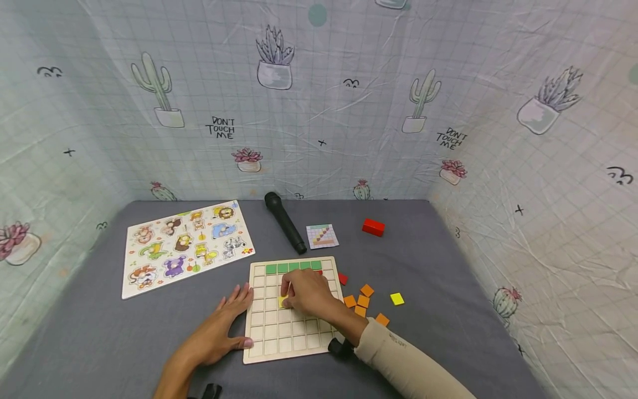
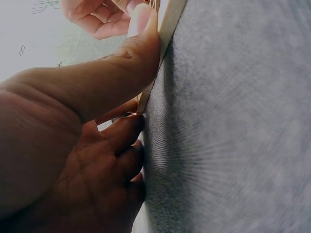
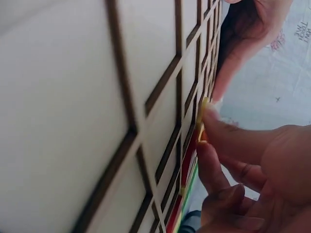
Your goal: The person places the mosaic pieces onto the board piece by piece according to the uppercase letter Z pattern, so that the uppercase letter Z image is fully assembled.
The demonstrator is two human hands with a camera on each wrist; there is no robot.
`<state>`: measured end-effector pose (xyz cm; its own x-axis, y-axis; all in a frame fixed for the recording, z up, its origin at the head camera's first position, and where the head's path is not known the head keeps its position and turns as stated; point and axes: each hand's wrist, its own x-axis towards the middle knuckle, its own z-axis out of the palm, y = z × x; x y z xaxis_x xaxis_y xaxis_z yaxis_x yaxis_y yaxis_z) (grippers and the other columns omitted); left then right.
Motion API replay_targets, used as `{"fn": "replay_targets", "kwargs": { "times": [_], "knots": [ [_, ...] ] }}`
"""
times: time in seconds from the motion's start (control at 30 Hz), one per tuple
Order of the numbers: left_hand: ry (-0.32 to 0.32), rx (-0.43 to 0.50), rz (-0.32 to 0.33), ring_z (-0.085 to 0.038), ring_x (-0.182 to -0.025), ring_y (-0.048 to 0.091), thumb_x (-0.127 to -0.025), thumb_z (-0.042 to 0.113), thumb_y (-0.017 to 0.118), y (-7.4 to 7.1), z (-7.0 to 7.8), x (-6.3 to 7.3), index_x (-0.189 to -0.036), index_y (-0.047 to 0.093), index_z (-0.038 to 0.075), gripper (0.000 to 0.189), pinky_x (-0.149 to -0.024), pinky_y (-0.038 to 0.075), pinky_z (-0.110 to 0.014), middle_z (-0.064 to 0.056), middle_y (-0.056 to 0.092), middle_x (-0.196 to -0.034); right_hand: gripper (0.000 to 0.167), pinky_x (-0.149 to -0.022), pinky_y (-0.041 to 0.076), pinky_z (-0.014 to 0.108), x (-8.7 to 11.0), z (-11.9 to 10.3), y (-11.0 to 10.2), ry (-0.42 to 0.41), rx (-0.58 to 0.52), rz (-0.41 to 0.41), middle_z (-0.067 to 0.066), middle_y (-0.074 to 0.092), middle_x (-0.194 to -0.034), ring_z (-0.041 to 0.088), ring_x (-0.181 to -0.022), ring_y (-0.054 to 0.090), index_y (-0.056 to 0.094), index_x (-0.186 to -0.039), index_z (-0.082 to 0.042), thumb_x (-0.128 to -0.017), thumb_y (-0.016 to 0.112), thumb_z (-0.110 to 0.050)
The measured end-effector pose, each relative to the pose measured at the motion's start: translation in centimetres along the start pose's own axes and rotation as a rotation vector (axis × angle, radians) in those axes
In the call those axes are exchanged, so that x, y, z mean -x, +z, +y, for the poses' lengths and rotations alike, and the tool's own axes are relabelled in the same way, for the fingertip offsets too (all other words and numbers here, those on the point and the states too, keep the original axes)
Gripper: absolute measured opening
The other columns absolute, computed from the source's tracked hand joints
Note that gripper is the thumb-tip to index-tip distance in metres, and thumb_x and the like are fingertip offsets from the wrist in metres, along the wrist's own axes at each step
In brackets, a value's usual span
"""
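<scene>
A pale wooden grid board (image 1: 271, 333) lies on the grey cloth, a row of green square tiles (image 1: 282, 268) along its far side. My right hand (image 1: 309, 292) reaches over the board's middle and pinches a yellow tile (image 1: 282, 302) at one of the cells. In the right wrist view, thumb and forefinger are at the edges of that yellow tile (image 3: 202, 110), close to the board's surface. Red tiles (image 3: 188, 162) show past it, partly hidden by the hand in the head view. My left hand (image 1: 219, 330) rests spread at the board's left edge, its thumb on the rim.
Several orange tiles (image 1: 363, 301), a yellow tile (image 1: 397, 299) and a red tile (image 1: 343, 279) lie right of the board. Behind it are a black microphone (image 1: 286, 224), a pattern card (image 1: 322, 236) and a red block (image 1: 373, 227). An animal puzzle board (image 1: 164, 249) lies left.
</scene>
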<state>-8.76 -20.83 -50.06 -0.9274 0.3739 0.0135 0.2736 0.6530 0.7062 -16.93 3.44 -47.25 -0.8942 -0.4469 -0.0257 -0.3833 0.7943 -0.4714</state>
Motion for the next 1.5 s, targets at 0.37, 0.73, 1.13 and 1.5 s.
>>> {"fn": "replay_targets", "kwargs": {
  "times": [0.37,0.73,1.13,1.5],
  "knots": [
    [0.005,0.002,-0.017,-0.049,-0.162,0.015,-0.077,0.035,0.089,0.0,-0.2,0.0,-0.164,0.036,0.002,0.107,-0.124,-0.008,-0.006,-0.018,0.026,-0.175,0.019,-0.059,0.046,0.024,-0.3,1.1,-0.4,-0.045,-0.074,-0.044,-0.015,0.061,-0.068,0.002,-0.066,0.056,0.076,-0.083,-0.025,-0.081,0.094,-0.022],
    [-0.012,0.013,-0.022,-0.049,-0.163,0.013,-0.076,0.031,0.091,-0.1,0.0,-0.1,-0.165,0.035,0.002,0.109,-0.114,-0.013,0.002,-0.017,0.024,-0.176,0.018,-0.064,0.048,0.027,1.0,6.1,-3.8,0.039,-0.258,0.027,-0.004,0.066,-0.080,0.013,-0.075,0.059,0.077,-0.095,-0.015,-0.085,0.091,-0.016],
    [-0.003,0.008,-0.015,-0.051,-0.162,0.014,-0.075,0.032,0.091,-0.1,-0.1,-0.1,-0.165,0.035,0.001,0.109,-0.114,-0.013,0.002,-0.018,0.024,-0.175,0.029,-0.069,0.046,0.032,2.4,11.4,-6.0,0.194,-0.076,0.102,0.000,0.065,-0.090,0.014,-0.076,0.056,0.074,-0.106,-0.017,-0.084,0.092,-0.021],
    [-0.002,0.009,-0.033,-0.050,-0.163,0.012,-0.077,0.034,0.089,-0.2,-0.2,-0.1,-0.165,0.034,0.001,0.110,-0.114,-0.013,0.003,-0.019,0.023,-0.176,0.019,-0.068,0.045,0.032,2.5,11.3,-5.9,0.213,-0.001,0.042,-0.003,0.062,-0.086,0.015,-0.076,0.055,0.073,-0.095,-0.019,-0.087,0.090,-0.020]
  ]
}}
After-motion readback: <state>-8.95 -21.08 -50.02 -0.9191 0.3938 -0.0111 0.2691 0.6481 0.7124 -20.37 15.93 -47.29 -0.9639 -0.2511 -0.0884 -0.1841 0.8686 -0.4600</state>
